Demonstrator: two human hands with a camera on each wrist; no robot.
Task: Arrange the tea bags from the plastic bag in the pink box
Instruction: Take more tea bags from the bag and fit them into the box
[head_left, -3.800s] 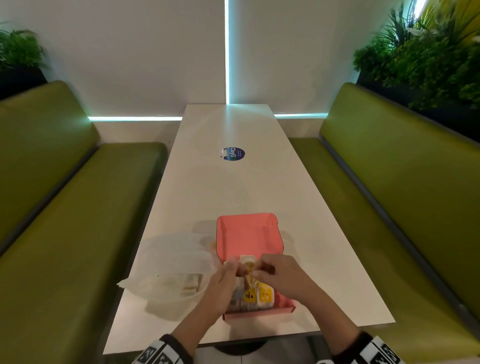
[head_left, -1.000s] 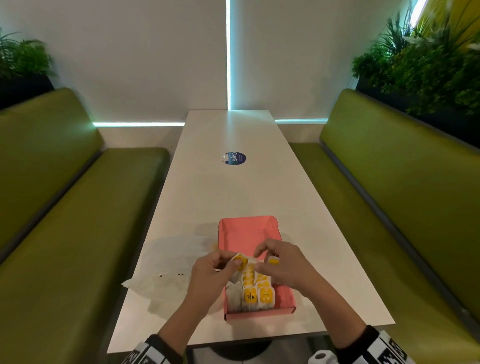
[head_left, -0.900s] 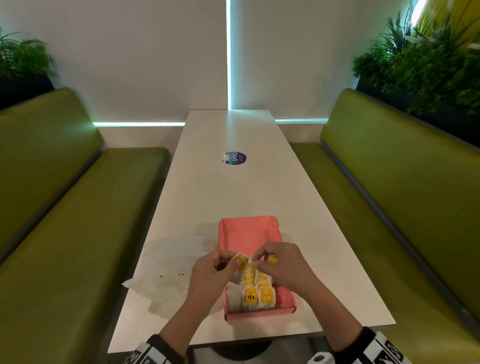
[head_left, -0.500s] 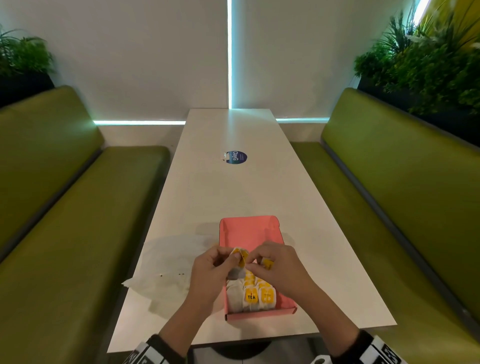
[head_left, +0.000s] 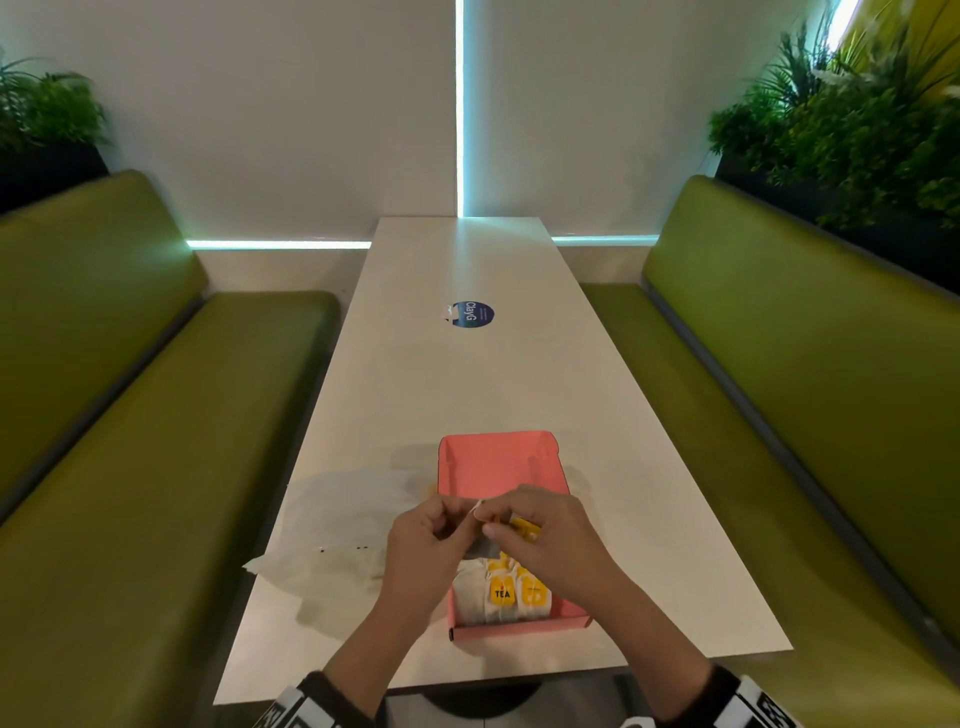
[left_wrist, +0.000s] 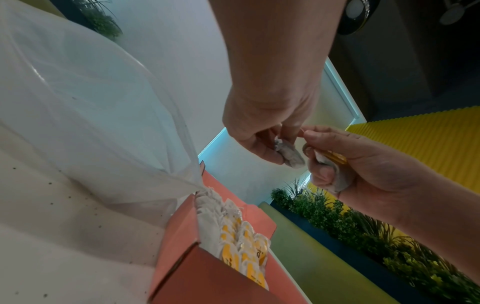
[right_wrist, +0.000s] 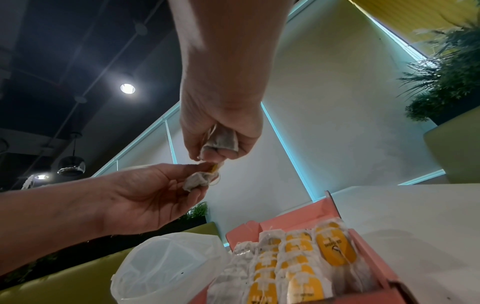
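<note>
left hand (head_left: 426, 540) raised, fingers curled, right hand (head_left: 545, 540) alongside, fingertips meeting

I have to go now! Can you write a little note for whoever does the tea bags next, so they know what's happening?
Left hand: pinches one tea bag above the box.
Right hand: grips another tea bag, close beside it.
Pink box: on the table; near end packed with rows of tea bags, far end bare.
Plastic bag: left of the box, looks empty.
Left: set down the two held bags.
</note>
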